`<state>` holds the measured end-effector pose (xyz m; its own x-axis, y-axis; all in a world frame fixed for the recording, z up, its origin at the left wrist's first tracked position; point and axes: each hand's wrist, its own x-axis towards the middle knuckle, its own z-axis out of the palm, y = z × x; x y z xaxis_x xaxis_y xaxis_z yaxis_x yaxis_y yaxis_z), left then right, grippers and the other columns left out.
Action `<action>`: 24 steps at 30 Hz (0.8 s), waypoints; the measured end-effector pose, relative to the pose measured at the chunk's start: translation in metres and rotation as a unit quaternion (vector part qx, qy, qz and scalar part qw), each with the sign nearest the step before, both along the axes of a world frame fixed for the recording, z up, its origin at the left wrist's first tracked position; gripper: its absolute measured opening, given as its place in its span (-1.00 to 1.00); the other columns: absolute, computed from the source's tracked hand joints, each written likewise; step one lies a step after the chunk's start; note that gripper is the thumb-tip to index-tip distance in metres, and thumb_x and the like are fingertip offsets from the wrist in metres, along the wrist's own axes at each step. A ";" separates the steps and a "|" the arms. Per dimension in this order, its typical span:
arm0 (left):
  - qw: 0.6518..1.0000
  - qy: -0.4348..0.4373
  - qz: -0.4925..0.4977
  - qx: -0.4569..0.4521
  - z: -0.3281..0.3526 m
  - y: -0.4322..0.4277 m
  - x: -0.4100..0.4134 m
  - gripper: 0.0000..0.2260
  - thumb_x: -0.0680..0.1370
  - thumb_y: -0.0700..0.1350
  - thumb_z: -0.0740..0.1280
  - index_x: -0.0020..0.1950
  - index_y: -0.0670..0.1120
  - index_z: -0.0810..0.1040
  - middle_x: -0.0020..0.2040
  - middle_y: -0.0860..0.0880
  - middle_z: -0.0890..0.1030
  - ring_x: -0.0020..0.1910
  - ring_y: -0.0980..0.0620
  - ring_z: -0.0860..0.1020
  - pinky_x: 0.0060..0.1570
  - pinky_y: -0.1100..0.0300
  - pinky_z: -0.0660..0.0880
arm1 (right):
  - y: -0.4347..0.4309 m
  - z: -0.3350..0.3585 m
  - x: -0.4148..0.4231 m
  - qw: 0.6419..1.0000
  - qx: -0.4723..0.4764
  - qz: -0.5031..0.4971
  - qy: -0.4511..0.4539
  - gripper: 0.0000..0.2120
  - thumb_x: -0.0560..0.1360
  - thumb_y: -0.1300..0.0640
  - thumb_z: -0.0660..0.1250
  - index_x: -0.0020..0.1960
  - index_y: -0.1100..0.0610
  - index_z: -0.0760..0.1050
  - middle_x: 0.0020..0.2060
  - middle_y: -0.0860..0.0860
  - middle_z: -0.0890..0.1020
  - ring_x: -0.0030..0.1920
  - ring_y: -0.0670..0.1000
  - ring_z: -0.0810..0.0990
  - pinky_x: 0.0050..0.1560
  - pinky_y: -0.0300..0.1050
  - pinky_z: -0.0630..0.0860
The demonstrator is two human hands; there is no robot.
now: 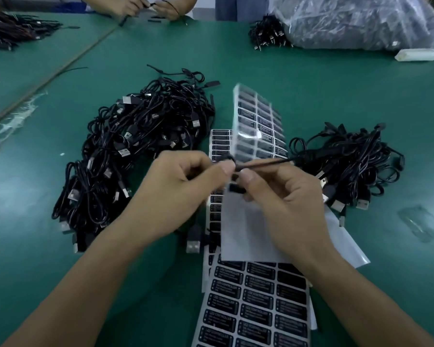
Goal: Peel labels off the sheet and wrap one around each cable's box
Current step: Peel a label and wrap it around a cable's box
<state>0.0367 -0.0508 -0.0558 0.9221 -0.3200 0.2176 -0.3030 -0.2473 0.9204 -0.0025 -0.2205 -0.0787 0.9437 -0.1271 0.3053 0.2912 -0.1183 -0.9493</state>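
My left hand (183, 186) and my right hand (276, 196) meet above the label sheets, both pinching a small black cable box (234, 175) between thumbs and fingertips. Its thin black cable (266, 163) runs right toward a heap of cables. A black label (236, 189) sits under my right thumb; whether it is stuck to the box I cannot tell. A sheet of black labels (256, 304) lies near me. Another sheet (258, 121) curls up behind my hands.
A big pile of black USB cables (135, 151) lies left, a smaller pile (348, 169) right, on the green table (311, 83). A plastic bag of cables (361, 21) stands far right. Another person's hands (145, 6) work at the far edge.
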 end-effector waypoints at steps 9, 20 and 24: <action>0.990 0.110 -0.028 -0.083 0.008 0.003 -0.001 -0.68 0.43 0.18 0.44 -0.40 -0.02 0.65 -0.51 -0.02 0.50 -0.55 0.14 0.37 -0.50 0.37 0.31 | 0.001 0.002 -0.001 0.996 0.007 0.087 0.034 -0.66 0.52 0.03 0.41 0.28 0.04 0.56 -0.07 -0.08 0.73 -0.03 -0.14 0.69 0.03 -0.25 0.59; 0.992 -0.048 0.071 0.096 -0.011 -0.007 -0.005 -0.68 0.58 0.28 0.28 -0.09 0.09 0.66 -0.28 0.22 0.61 -0.41 0.26 0.48 -0.35 0.36 0.40 | -0.019 0.029 -0.001 0.998 0.010 -0.069 -0.001 -0.78 0.64 0.20 0.24 -0.02 -0.03 0.63 -0.22 -0.04 0.70 -0.28 -0.09 0.65 -0.38 -0.30 0.51; 0.916 -0.098 0.085 0.379 -0.011 -0.010 -0.006 -0.31 0.34 0.59 0.08 0.31 0.25 0.49 0.25 0.34 0.45 0.00 0.26 0.47 -0.11 0.16 0.41 | -0.050 0.046 0.002 0.965 -0.141 -0.217 -0.047 -0.76 0.59 0.01 0.26 -0.02 -0.33 0.61 -0.26 -0.18 0.68 -0.38 -0.05 0.62 -0.46 -0.07 0.58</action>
